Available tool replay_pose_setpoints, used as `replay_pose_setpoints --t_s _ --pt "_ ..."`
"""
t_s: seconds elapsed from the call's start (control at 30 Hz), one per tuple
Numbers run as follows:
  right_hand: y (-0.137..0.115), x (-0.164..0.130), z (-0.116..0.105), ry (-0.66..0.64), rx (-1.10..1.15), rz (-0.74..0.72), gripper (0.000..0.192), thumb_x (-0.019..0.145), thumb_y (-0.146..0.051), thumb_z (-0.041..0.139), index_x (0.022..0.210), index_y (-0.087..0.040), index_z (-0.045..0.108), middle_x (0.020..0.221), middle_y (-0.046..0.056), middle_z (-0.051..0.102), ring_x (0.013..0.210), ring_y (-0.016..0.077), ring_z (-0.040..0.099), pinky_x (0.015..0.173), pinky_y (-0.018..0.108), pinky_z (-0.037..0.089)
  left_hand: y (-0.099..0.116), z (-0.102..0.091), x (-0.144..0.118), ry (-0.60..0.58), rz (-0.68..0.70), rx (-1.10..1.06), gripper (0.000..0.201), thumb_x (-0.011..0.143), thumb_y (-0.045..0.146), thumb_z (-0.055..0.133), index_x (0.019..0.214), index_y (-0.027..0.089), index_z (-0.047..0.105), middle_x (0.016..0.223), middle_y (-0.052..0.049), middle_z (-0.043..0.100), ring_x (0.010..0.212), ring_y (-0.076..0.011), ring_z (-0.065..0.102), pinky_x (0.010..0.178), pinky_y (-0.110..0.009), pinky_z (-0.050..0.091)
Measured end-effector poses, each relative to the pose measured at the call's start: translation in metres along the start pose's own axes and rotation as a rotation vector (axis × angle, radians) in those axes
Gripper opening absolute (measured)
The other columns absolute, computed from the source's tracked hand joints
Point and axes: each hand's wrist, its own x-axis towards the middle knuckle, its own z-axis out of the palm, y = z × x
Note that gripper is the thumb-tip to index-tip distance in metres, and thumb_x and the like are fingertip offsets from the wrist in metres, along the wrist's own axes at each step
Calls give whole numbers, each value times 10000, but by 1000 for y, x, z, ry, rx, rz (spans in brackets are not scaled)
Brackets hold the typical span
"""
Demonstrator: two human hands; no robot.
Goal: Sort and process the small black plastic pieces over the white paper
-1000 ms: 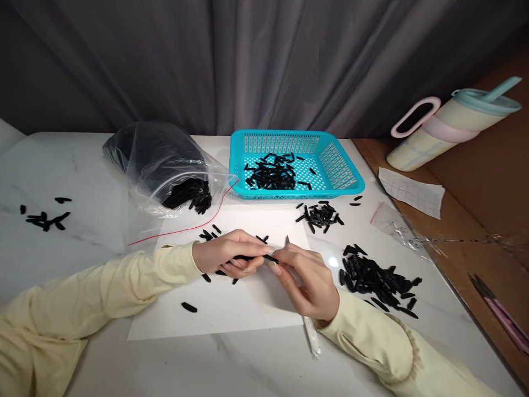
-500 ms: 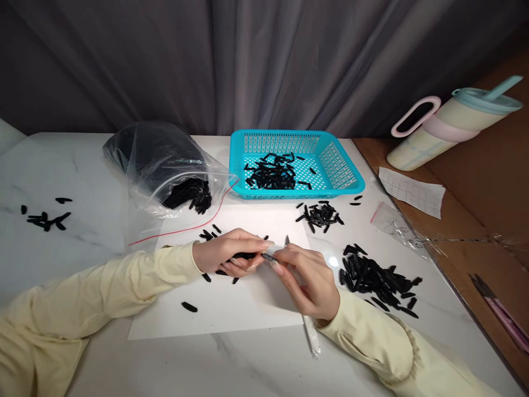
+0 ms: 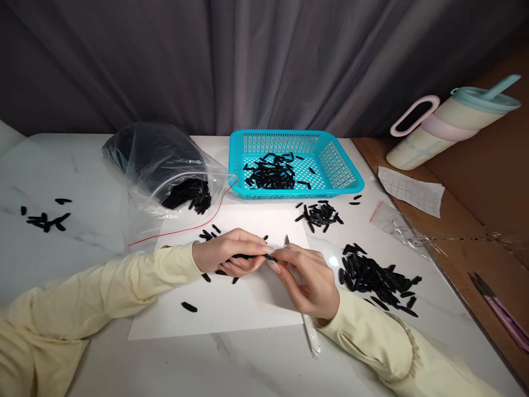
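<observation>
Between my two hands, over a white sheet of paper (image 3: 165, 320), a small slim black piece (image 3: 270, 257) is pinched at the fingertips. My left hand (image 3: 233, 251) is closed, with more black pieces (image 3: 243, 256) tucked under its fingers. My right hand (image 3: 308, 278) grips the other end of the slim piece with thumb and forefinger. A pointed blade tip (image 3: 286, 240) shows above the right hand, and a white-wrapped handle (image 3: 311, 336) below it; whether the hand grips this tool is hidden. Several loose black pieces (image 3: 189, 306) lie on the paper.
A blue basket (image 3: 355, 184) holds black pieces; an open clear plastic bag (image 3: 157, 165) of them stands left. Piles lie on the right (image 3: 378, 281), behind the right hand (image 3: 320, 214) and far left (image 3: 47, 221). A tumbler (image 3: 446, 129), paper slip (image 3: 411, 190) and pink-handled tool (image 3: 502, 314) are right.
The slim piece has turned in my fingertips: its greyish face showed before, and now it looks dark and narrow. Both hands stay in nearly the same place.
</observation>
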Motion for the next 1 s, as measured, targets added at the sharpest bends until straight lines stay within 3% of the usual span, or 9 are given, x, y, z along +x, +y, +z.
replay_pose_setpoints --t_s 0.4,1.0 --pt "0 0 0 16 -31 -6 151 828 -79 491 938 -179 513 651 21 573 530 132 486 488 251 378 -1 1 0 57 -12 -29 317 819 385 540 649 120 500 409 94 274 308 -15 178 295 -145 111" --pt "-2 0 0 32 -1 -18 213 798 -48 516 981 -158 520 668 32 583 557 138 491 493 259 379 -3 -1 0 36 16 -64 226 809 325 576 708 132 513 417 108 277 316 -6 155 288 -107 127"
